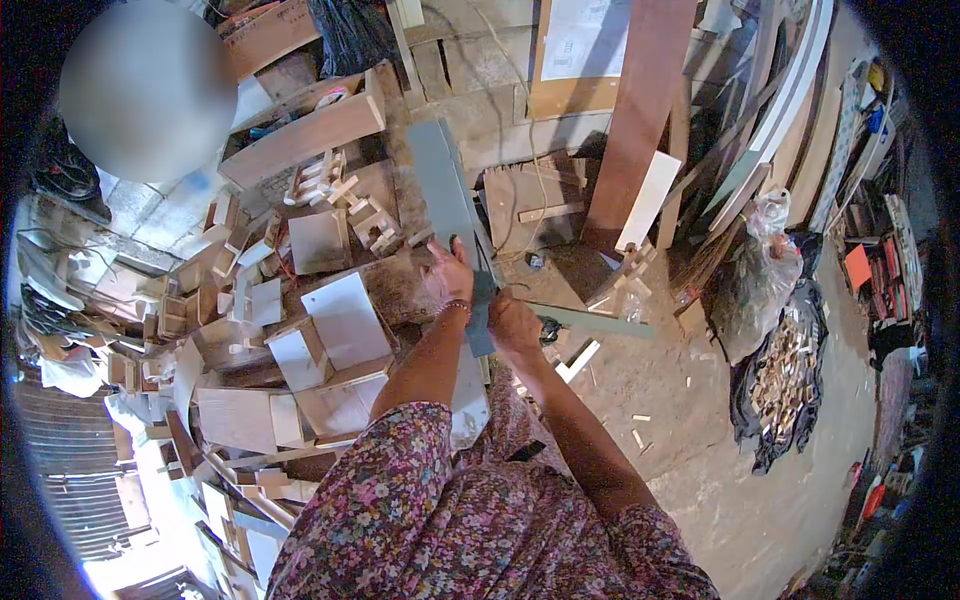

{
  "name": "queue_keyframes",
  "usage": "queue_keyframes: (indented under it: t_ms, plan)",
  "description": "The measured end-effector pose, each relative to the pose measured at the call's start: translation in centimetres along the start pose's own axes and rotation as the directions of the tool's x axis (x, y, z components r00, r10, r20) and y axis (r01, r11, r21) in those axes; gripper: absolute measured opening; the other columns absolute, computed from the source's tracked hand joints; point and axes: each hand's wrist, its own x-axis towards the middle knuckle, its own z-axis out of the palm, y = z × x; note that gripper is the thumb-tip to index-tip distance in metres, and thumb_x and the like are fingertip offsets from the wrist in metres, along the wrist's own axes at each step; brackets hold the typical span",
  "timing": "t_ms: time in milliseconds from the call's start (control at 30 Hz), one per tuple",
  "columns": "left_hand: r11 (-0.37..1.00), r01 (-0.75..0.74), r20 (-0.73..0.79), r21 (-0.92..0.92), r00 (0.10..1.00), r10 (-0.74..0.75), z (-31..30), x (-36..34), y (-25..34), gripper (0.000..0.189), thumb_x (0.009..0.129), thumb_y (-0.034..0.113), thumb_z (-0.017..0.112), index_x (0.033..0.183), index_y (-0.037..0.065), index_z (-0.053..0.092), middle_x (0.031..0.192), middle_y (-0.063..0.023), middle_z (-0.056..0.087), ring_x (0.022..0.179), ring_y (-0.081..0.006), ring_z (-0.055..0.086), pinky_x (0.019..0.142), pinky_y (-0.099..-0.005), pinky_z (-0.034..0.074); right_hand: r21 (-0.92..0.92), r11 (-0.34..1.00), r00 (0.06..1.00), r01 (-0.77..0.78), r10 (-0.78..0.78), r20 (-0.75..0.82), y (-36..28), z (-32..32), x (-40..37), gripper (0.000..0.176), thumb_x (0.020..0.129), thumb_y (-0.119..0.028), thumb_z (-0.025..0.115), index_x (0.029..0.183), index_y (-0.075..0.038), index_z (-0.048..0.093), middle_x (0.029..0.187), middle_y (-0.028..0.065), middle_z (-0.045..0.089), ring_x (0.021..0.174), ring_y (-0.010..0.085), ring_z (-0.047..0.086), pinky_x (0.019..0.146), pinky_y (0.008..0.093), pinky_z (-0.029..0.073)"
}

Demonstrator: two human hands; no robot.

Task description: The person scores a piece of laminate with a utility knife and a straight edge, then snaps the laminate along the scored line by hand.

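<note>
A long grey board [440, 170] lies lengthwise in front of me, its near end close to my body. My left hand [449, 278] grips the board's left edge, thumb on top and fingers along the side. On the right side of the same board, my right hand [514, 325] is closed in a fist; a thin dark curved piece shows above it, but what it holds is mostly hidden. A narrow grey-green strip [600, 322] reaches out to the right from beside that fist. Under the board's near end is a pale surface [468, 400].
Wooden boxes and offcuts [345, 320] crowd the left. Tall planks [640, 120] lean at the back right. A black bag of small wood pieces [785, 385] lies on the floor [690, 480] at right. Another person [150, 90], blurred, is at the upper left.
</note>
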Motion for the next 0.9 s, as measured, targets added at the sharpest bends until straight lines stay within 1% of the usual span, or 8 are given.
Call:
queue_keyframes:
  t_ms: [67,133,367,433,533,633,733,900]
  plan:
    - [1.000,-0.030,-0.028,-0.004,0.999,0.030,0.0,0.0,0.0,0.051,0.079,0.044,0.032,0.109,0.003,0.033,0.057,-0.0210,0.054,0.056,-0.0370,0.054,0.050,-0.0453,0.042,-0.034,0.998,0.999,0.045,-0.046,-0.022,-0.2,0.2,1.1,0.025,0.078,-0.020,0.032,0.076,-0.001,0.047,0.067,0.0198,0.055,0.063,0.0331,0.056,0.056,0.0422,0.044]
    - [0.996,0.090,0.082,-0.025,0.993,-0.087,-1.3,0.0,1.0,0.043,0.078,0.039,0.036,0.105,0.006,0.032,0.058,-0.0163,0.055,0.056,-0.0325,0.055,0.070,-0.0447,0.039,-0.070,0.993,0.994,0.097,-0.101,-0.045,-0.4,1.1,3.7,0.024,0.078,-0.020,0.033,0.076,0.000,0.048,0.067,0.0199,0.055,0.064,0.0334,0.056,0.057,0.0424,0.044]
    - [0.998,0.059,0.069,-0.017,0.996,-0.057,-0.3,0.3,0.7,0.041,0.079,0.039,0.035,0.104,0.007,0.031,0.058,-0.0165,0.055,0.057,-0.0318,0.055,0.067,-0.0429,0.040,-0.039,0.999,0.999,0.021,-0.019,0.035,-2.0,-0.1,4.7,0.024,0.076,-0.019,0.036,0.081,0.001,0.049,0.071,0.0211,0.055,0.069,0.0335,0.055,0.060,0.0416,0.044]
    - [0.997,-0.068,-0.141,0.019,0.988,0.070,0.7,0.1,0.0,0.055,0.079,0.044,0.032,0.106,-0.004,0.036,0.056,-0.0199,0.054,0.049,-0.0331,0.054,0.047,-0.0403,0.043,-0.062,0.997,0.996,0.055,-0.050,0.080,-1.4,-1.1,2.2,0.025,0.077,-0.020,0.035,0.082,0.001,0.048,0.072,0.0216,0.055,0.070,0.0335,0.055,0.060,0.0418,0.044]
    - [0.985,-0.171,-0.226,0.026,0.959,0.173,1.4,0.2,-0.8,0.056,0.080,0.043,0.031,0.106,-0.006,0.037,0.054,-0.0195,0.053,0.047,-0.0327,0.053,0.049,-0.0404,0.044,-0.030,0.998,0.992,-0.049,0.052,0.117,-0.8,-1.7,-0.3,0.026,0.078,-0.020,0.034,0.081,0.000,0.049,0.073,0.0213,0.055,0.070,0.0329,0.055,0.060,0.0415,0.045]
    - [0.998,-0.050,-0.049,0.034,0.997,0.052,1.8,0.2,-0.8,0.042,0.079,0.038,0.036,0.103,0.003,0.033,0.060,-0.0165,0.055,0.057,-0.0310,0.054,0.066,-0.0403,0.039,-0.110,0.994,0.997,-0.022,0.030,0.067,-0.2,-0.7,-0.3,0.027,0.079,-0.020,0.032,0.080,0.000,0.049,0.072,0.0200,0.055,0.070,0.0322,0.056,0.059,0.0408,0.045]
    - [0.990,-0.054,-0.101,0.133,0.993,0.068,2.4,0.5,-1.0,0.042,0.079,0.038,0.036,0.103,0.003,0.034,0.055,-0.0151,0.054,0.055,-0.0303,0.054,0.066,-0.0391,0.039,-0.096,0.991,0.991,0.090,-0.080,0.103,-0.9,0.0,3.2,0.026,0.079,-0.019,0.032,0.080,0.001,0.050,0.072,0.0199,0.056,0.070,0.0317,0.056,0.059,0.0404,0.046]
    - [1.000,-0.019,0.048,0.003,0.999,0.019,0.3,0.4,-0.1,0.041,0.079,0.036,0.036,0.103,0.003,0.035,0.048,-0.0129,0.052,0.049,-0.0290,0.053,0.065,-0.0394,0.040,-0.188,0.978,0.986,0.095,-0.119,-0.120,-2.2,2.1,6.8,0.022,0.077,-0.016,0.036,0.082,-0.001,0.051,0.074,0.0134,0.057,0.068,0.0286,0.057,0.056,0.0367,0.047]
